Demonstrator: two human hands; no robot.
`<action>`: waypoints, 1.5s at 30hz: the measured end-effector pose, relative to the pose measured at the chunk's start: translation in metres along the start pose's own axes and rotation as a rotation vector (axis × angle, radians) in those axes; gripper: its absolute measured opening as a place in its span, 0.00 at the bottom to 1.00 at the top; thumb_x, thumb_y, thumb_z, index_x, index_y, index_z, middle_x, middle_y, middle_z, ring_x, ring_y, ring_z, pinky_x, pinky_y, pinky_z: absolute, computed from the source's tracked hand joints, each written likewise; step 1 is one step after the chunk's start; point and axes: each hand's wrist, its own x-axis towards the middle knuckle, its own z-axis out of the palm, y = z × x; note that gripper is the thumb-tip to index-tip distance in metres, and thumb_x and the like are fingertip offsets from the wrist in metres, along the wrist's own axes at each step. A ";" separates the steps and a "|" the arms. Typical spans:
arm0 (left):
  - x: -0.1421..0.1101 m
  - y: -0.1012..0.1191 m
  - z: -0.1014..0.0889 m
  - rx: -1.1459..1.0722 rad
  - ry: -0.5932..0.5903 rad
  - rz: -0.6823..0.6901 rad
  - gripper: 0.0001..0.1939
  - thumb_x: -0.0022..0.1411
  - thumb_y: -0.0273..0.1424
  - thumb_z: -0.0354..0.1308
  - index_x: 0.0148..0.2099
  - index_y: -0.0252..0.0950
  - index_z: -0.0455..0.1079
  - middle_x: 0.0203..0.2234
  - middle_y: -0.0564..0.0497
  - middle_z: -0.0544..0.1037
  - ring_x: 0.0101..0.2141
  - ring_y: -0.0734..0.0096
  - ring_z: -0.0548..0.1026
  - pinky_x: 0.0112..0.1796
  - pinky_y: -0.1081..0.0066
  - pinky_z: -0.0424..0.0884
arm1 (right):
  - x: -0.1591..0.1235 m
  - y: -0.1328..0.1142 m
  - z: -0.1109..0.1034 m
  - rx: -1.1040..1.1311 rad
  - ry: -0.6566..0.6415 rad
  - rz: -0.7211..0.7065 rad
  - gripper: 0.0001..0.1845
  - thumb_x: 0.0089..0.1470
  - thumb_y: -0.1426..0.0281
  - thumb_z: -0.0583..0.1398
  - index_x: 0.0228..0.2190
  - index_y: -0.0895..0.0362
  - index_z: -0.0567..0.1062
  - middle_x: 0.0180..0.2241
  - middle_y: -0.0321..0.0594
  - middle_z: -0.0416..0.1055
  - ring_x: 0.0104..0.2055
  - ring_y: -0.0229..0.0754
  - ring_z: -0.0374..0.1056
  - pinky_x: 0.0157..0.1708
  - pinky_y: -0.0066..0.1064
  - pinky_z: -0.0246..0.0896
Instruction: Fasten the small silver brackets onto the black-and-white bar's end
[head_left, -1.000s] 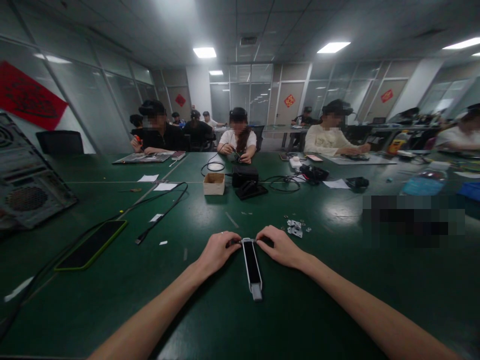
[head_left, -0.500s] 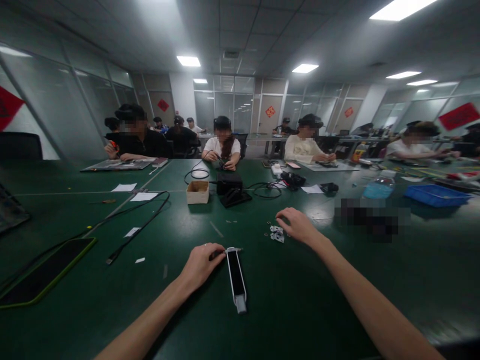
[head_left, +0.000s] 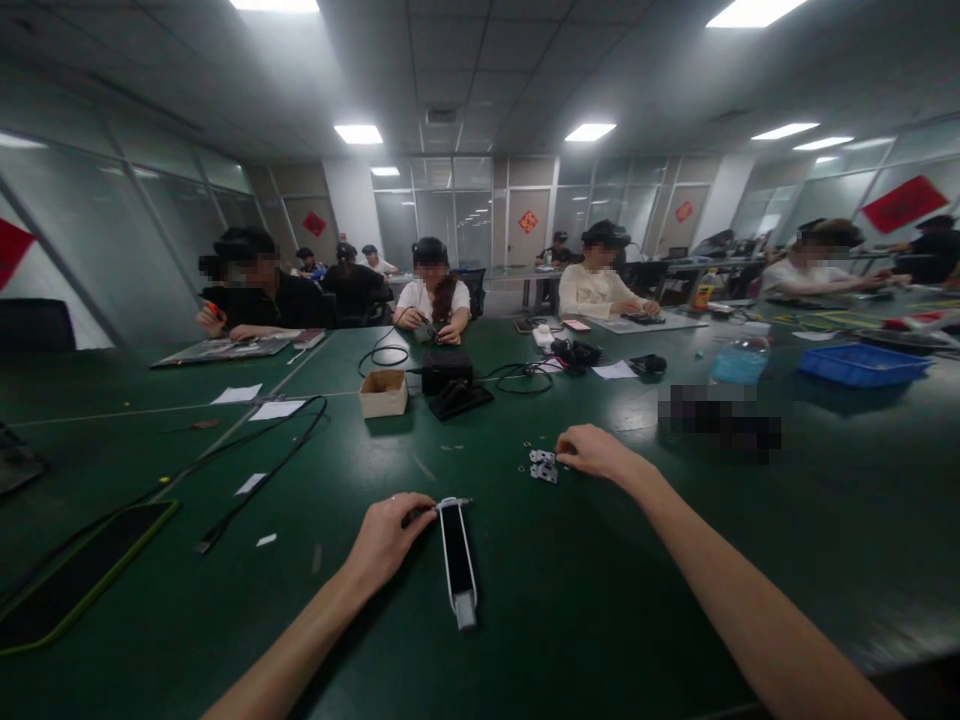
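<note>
A long narrow black device with a silver frame (head_left: 457,560) lies on the green table in front of me. My left hand (head_left: 390,535) rests curled at its far end, fingers closed on a thin dark tool that points at the device's top. My right hand (head_left: 592,450) reaches forward to a small heap of metal brackets and screws (head_left: 541,466), fingertips pinched together on or just beside them; what they hold is too small to tell.
A black phone in a green case (head_left: 71,585) and a black cable (head_left: 255,465) lie to the left. A cardboard box (head_left: 383,393), a black device with cables (head_left: 450,385) and a blue tray (head_left: 862,365) stand farther off. Several people work along the table's far side.
My right hand left the device's top end and moved forward and right to the metal parts. My left hand stayed at the device. The view turned to the right.
</note>
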 end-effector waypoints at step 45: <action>-0.012 0.010 0.003 0.177 0.284 0.404 0.09 0.66 0.32 0.51 0.38 0.36 0.71 0.30 0.50 0.76 0.31 0.69 0.72 0.34 0.70 0.67 | -0.039 -0.167 0.038 0.772 0.184 -0.400 0.09 0.57 0.66 0.56 0.32 0.57 0.73 0.31 0.38 0.71 0.31 0.38 0.64 0.31 0.29 0.60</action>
